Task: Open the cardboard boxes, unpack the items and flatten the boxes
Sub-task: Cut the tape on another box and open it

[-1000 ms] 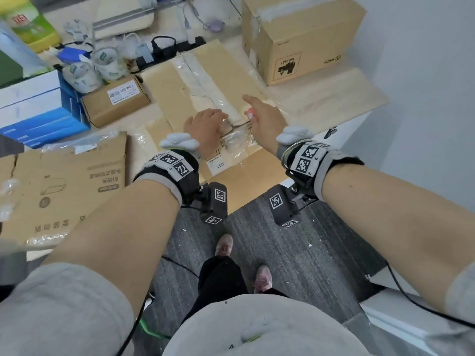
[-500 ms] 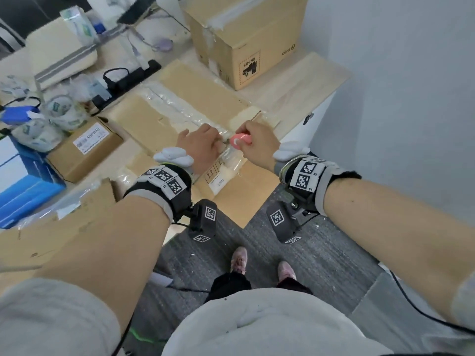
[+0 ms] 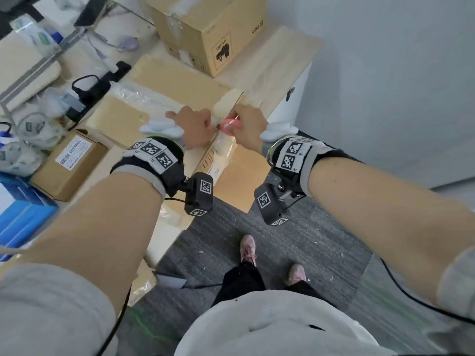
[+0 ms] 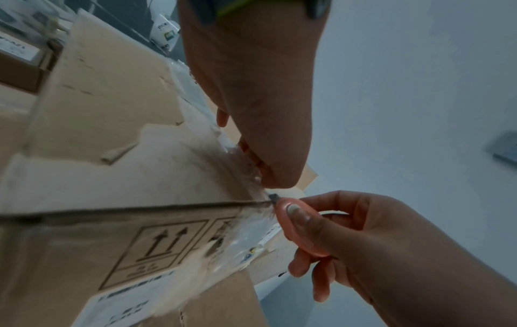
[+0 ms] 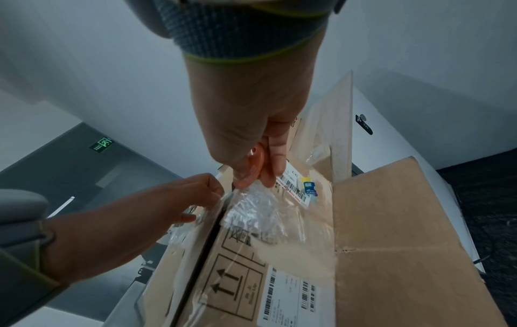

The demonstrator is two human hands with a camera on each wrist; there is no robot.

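A big flattened cardboard box lies on the table, and its near end hangs over the edge. Crumpled clear tape covers a seam between two panels. My right hand grips a small pink cutter whose blade tip touches the seam's end. Just left of the cutter, my left hand has its fingers curled, pinching the clear tape against the box. The pink cutter lies under my right thumb.
A closed cardboard box stands at the back of the table. A small labelled box, blue boxes, bagged rolls and a power strip crowd the left. Grey carpet and my feet are below the table edge.
My right hand drew back from the box top and brought the pink cutter to the seam beside my left hand. My left hand kept its place on the tape.
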